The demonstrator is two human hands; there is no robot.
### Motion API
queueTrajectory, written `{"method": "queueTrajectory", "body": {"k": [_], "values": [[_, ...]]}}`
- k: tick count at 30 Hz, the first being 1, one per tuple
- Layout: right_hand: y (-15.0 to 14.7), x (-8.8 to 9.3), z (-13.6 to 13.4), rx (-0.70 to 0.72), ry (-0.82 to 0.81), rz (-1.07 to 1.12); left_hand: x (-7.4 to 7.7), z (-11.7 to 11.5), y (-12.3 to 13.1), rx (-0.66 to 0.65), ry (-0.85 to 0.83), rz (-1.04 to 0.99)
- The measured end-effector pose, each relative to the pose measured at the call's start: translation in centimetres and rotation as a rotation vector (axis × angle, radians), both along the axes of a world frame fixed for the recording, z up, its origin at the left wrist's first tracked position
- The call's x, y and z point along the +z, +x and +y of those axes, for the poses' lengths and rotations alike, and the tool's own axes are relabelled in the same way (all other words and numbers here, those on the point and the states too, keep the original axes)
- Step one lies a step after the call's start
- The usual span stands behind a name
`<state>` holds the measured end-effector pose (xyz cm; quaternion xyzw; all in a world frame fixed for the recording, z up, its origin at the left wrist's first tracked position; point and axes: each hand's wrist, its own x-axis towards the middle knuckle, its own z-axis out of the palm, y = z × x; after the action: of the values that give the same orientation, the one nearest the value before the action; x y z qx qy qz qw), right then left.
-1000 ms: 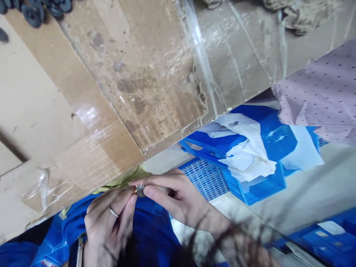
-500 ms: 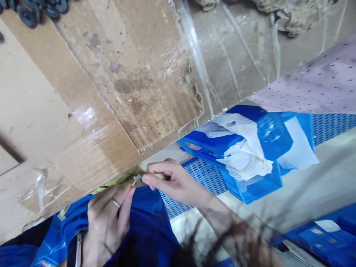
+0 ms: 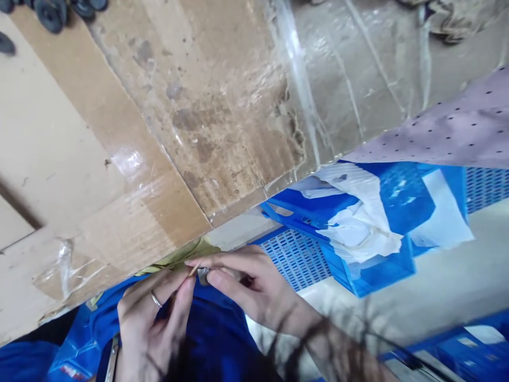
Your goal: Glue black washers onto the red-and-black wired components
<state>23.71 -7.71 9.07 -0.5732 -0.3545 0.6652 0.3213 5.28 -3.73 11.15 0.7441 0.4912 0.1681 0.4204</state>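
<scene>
The right hand (image 3: 254, 292) pinches a small grey metal piece (image 3: 202, 276) at its fingertips, just below the cardboard-covered table edge (image 3: 191, 233). The left hand (image 3: 153, 323) holds a thin wooden stick (image 3: 193, 269) against it. The piece looks light, rigid and easily dropped, so it is best gripped by its sides.

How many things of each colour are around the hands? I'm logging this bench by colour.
Blue: 2, the perforated crate and the solid bin.
White: 1, the crumpled paper in the bin.
Brown: 1, the taped cardboard top.
Lilac, dotted: 1, the cloth.
Grey: 1, the small metal piece pinched between the left hand and right hand.
Total: 6.
</scene>
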Motion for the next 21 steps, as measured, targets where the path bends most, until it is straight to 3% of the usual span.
{"method": "queueTrajectory", "body": {"k": [21], "values": [[0.5, -1.2, 0.0, 0.075, -0.163, 0.092, -0.9, -1.6, -1.6, -0.02, 0.074, -0.011]]}}
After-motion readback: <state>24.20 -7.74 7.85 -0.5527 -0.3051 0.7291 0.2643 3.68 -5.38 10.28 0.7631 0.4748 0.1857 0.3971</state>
